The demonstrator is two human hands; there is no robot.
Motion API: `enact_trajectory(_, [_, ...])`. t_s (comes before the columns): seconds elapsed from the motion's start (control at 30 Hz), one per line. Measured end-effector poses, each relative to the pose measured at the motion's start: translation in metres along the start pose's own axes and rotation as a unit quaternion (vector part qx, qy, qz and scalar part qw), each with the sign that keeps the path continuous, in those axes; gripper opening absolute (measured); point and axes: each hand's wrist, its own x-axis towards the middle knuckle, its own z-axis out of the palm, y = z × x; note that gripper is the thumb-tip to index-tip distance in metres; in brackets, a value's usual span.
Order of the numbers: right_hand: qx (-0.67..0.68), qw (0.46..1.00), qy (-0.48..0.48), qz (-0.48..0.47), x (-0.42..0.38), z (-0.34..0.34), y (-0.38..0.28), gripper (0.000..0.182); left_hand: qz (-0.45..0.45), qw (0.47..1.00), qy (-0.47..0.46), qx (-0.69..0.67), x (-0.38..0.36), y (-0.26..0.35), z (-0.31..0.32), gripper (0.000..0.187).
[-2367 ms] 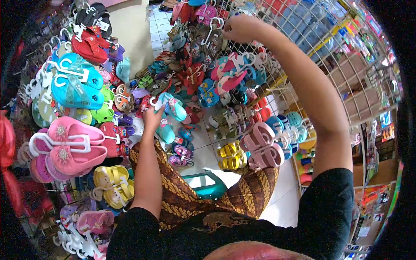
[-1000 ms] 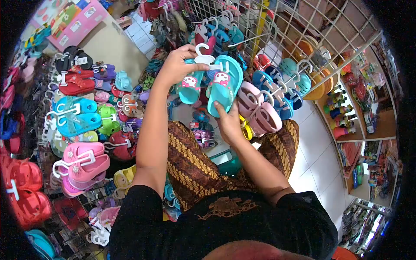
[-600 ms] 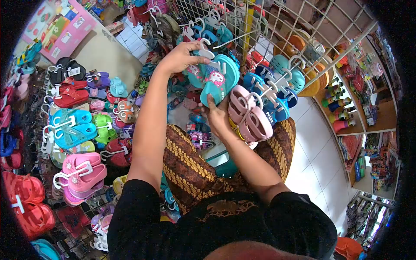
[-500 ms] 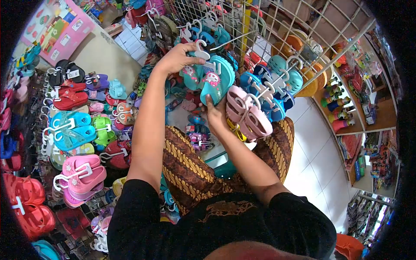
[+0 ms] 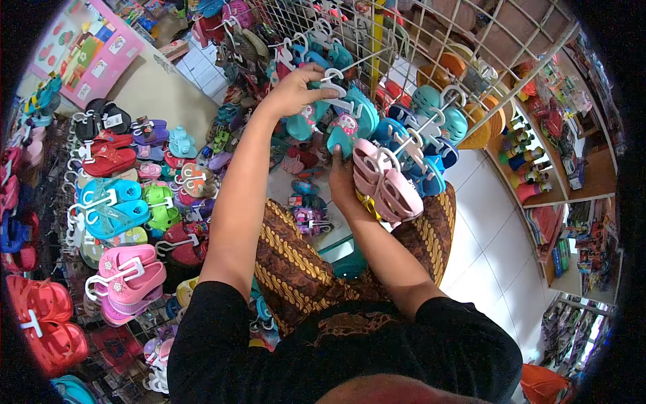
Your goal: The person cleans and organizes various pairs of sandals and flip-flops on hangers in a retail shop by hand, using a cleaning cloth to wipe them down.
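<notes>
Teal sandals seemingly being hung.
Hanger pinched by left hand; right hand, grip unclear; alignment with rod seems needed.

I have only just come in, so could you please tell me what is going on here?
Someone is handling a pair of teal sandals on a white hanger. The left hand grips the hanger, while the thumb of the right hand is at the lower end of one sandal. The hanger's top is close to the tip of a metal rod; whether they touch is unclear. Light pink sandals are right beside the right hand.
</notes>
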Motion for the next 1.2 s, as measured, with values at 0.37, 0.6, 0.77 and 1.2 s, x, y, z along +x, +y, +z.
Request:
enact_trajectory(0.37, [-0.229,0.972,0.019,-0.043,0.011,-0.021,-0.014,0.055,-0.027,1.000,0.010,-0.009,0.010,-0.009,0.010,0.037])
enact_trajectory(0.6, [-0.643,0.605,0.237,-0.405,0.041,0.000,0.101,0.032,-0.006,0.996,0.094,0.009,0.003,-0.037,0.035,0.050])
enact_trajectory(0.77, [-0.632,0.564,0.251,-0.469,0.041,-0.010,0.077,0.027,0.062,0.977,0.188,0.075,-0.013,-0.035,0.048,0.054])
enact_trajectory(1.2, [-0.773,0.289,0.292,-0.483,0.072,-0.006,0.105,0.024,0.007,0.920,0.384,0.080,-0.038,-0.057,0.109,0.055])
